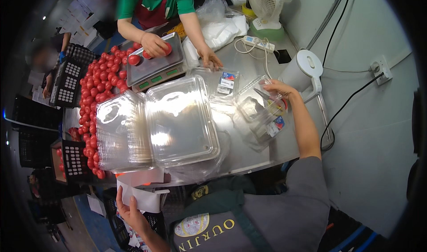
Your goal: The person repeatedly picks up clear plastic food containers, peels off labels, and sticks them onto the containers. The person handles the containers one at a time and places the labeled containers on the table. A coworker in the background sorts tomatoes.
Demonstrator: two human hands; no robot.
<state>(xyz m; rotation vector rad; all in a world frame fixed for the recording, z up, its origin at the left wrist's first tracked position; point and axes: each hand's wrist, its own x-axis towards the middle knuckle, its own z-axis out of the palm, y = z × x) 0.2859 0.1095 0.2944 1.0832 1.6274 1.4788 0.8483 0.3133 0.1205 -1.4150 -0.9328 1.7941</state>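
Observation:
My right hand [283, 91] grips the rim of a clear plastic container [252, 104] with a label, which overlaps another at the table's right; something dark with yellow lies beneath. My left hand [129, 209] holds white paper [140, 194] at the table's front edge. Nearby are a stack of clear trays [120, 127] and a large clear tray pile [175, 118]. Across the table, a person in a green top [158, 2] has one hand on a red tomato [168, 47] over the scale [155, 69], the other at a labelled clear container [220, 85].
Many red tomatoes [95, 83] lie along the left, beside black crates [75, 160]. A white kettle [298, 76], power strip [259, 43], fan [267, 9] and white bags [227, 29] are at the back right. A wall with cords bounds the right. Other people are at the far left.

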